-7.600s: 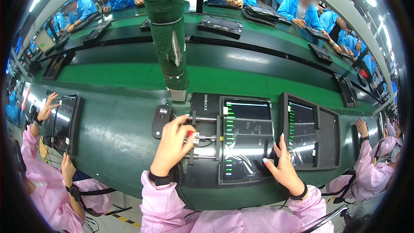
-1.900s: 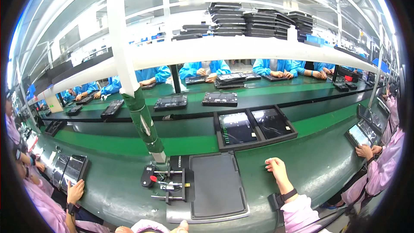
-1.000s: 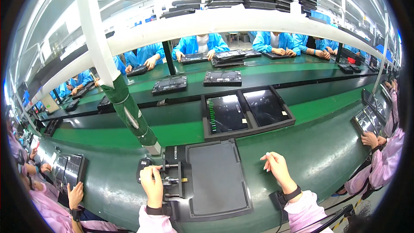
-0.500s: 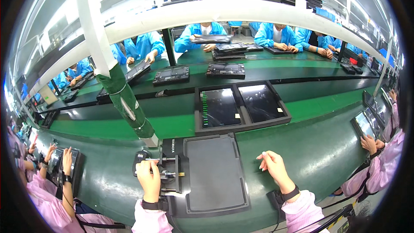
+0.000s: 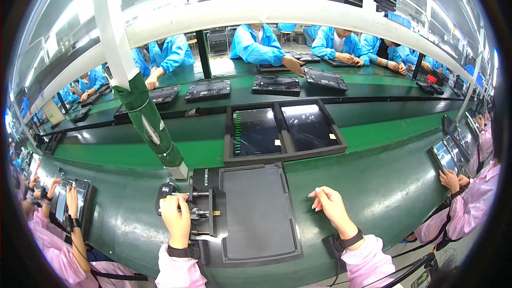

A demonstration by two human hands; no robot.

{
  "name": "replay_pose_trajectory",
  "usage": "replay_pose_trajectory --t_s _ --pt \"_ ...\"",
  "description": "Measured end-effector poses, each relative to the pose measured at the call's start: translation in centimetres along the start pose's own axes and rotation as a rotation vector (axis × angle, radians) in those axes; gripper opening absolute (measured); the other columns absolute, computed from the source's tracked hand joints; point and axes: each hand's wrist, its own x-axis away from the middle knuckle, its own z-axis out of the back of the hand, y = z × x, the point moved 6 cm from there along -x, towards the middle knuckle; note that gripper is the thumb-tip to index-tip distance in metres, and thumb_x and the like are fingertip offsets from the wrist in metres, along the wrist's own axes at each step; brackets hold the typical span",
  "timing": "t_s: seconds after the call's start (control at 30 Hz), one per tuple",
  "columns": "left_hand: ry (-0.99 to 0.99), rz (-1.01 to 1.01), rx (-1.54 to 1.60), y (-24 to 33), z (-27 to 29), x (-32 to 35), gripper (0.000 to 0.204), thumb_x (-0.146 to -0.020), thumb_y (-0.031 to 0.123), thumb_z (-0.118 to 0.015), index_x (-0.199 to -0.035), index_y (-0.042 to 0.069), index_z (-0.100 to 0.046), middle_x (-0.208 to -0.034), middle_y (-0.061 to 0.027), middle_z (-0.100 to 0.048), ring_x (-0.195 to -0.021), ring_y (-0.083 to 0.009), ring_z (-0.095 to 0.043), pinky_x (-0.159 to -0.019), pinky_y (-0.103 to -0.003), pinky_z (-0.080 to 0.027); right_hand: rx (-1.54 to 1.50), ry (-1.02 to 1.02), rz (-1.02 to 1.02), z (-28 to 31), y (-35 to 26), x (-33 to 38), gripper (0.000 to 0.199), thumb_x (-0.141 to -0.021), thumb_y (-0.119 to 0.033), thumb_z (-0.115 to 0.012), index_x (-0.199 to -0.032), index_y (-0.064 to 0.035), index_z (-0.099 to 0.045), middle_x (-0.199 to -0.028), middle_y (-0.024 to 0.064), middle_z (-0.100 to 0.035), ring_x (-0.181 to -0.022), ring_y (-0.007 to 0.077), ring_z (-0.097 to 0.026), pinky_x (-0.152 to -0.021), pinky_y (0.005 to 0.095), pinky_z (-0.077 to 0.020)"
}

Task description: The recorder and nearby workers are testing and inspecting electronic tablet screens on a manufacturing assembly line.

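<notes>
In front of me on the green bench lies a black fixture with a flat grey rectangular pad (image 5: 258, 213). Along its left edge is a clamp of metal rods and a dark crossbar (image 5: 213, 212). My left hand (image 5: 176, 217) is closed at the left end of the upper metal rod (image 5: 198, 194), its fingertips partly hidden. A small black device (image 5: 166, 189) sits just beyond that hand. To the right of the fixture, my right hand (image 5: 332, 206) hangs above the bench with loosely bent fingers apart, holding nothing. Both wrists wear black bands.
Beyond the fixture, a black foam tray (image 5: 285, 154) holds two dark screen panels. A green-wrapped post (image 5: 152, 125) rises left of it. Co-workers in pink sit at both sides; others in blue handle opened devices (image 5: 274, 84) across the line. A black box (image 5: 332, 244) is by my right wrist.
The whole view has shifted slightly, moving the bench scene left. Both my hands keep their poses. Across the line, a blue-sleeved person has lowered the raised device and reaches over to another.
</notes>
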Motion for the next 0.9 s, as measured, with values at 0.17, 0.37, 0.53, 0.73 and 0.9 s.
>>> replay_pose_trajectory --t_s 0.17,0.37,0.53,0.73,0.9 --pt "-0.012 0.009 0.006 0.05 0.01 -0.02 0.01 -0.086 0.002 -0.055 -0.082 0.003 -0.064 -0.08 -0.0094 -0.059 -0.079 -0.0281 -0.051 -0.071 -0.039 -0.04 0.011 -0.006 -0.014 -0.08 0.0 0.08 0.03 -0.1 -0.023 -0.047 -0.092 -0.0013 -0.066 -0.063 0.0017 -0.06 -0.055 0.0062 -0.052 -0.053 0.0209 -0.0437" --pt "-0.016 0.023 0.012 0.1 0.05 -0.08 0.009 -0.086 0.002 -0.055 -0.082 0.003 -0.064 -0.08 -0.01 -0.059 -0.08 -0.0284 -0.051 -0.071 -0.038 -0.041 0.029 -0.015 -0.016 -0.19 0.08 0.07 0.03 -0.1 -0.023 -0.047 -0.092 -0.0013 -0.066 -0.064 0.0016 -0.06 -0.055 0.0065 -0.053 -0.054 0.0209 -0.0444" --pt "-0.026 0.026 0.01 0.14 0.15 -0.08 0.009 -0.085 0.003 -0.055 -0.083 0.003 -0.064 -0.08 -0.0093 -0.059 -0.081 -0.028 -0.051 -0.071 -0.038 -0.041 0.02 -0.037 -0.019 -0.48 0.2 0.14 0.03 -0.1 -0.023 -0.048 -0.092 -0.0011 -0.066 -0.064 0.002 -0.06 -0.056 0.0066 -0.053 -0.054 0.0209 -0.0446" --pt "-0.032 0.03 0.016 -0.03 0.05 0.0 0.009 -0.085 0.003 -0.056 -0.083 0.004 -0.064 -0.08 -0.0083 -0.059 -0.08 -0.0272 -0.051 -0.072 -0.038 -0.04 0.023 -0.04 -0.017 -0.48 0.29 0.11 0.03 -0.1 -0.024 -0.048 -0.092 -0.001 -0.066 -0.064 0.002 -0.06 -0.056 0.0064 -0.053 -0.055 0.021 -0.0446" --pt "-0.024 0.013 0.005 0.09 0.01 -0.01 0.009 -0.085 0.002 -0.055 -0.083 0.004 -0.064 -0.08 -0.0083 -0.059 -0.08 -0.0269 -0.051 -0.071 -0.038 -0.04 0.032 -0.033 -0.043 -0.29 0.64 -0.04 0.03 -0.1 -0.024 -0.048 -0.092 -0.0011 -0.066 -0.064 0.0018 -0.061 -0.056 0.0063 -0.052 -0.055 0.0212 -0.0444"
